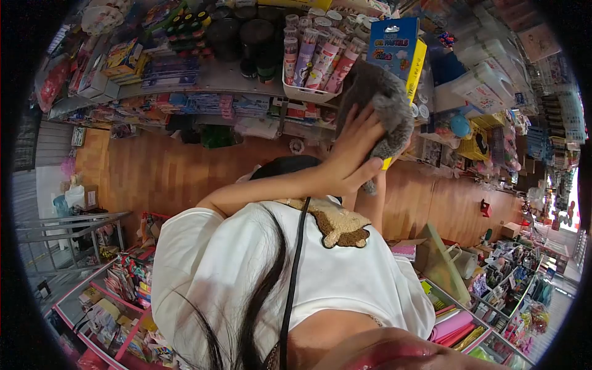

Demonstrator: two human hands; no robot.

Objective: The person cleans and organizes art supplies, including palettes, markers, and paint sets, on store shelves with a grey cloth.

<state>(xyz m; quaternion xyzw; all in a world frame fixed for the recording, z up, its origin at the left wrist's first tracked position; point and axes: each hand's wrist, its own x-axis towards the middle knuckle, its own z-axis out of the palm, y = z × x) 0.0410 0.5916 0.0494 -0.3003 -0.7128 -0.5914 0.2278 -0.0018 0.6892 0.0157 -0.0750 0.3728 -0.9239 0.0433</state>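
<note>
My left hand (354,145) reaches across my chest, its fingers pressing a grey fluffy cloth (394,108) against a blue and yellow oil pastels box (394,46). The cloth covers much of the box's lower part. Below and behind the box is my right hand (405,148), mostly hidden by the cloth and my left hand; it supports the box from underneath. The box is held up in front of the shelf, its printed blue face and yellow side showing.
Ahead, a stocked shelf (246,89) carries a white basket (311,92) of clear-capped printed tubes, dark round containers (256,37) and packaged goods. Wooden floor (185,163) lies below. Display bins (117,320) stand behind me on both sides, with a metal railing (74,237) at left.
</note>
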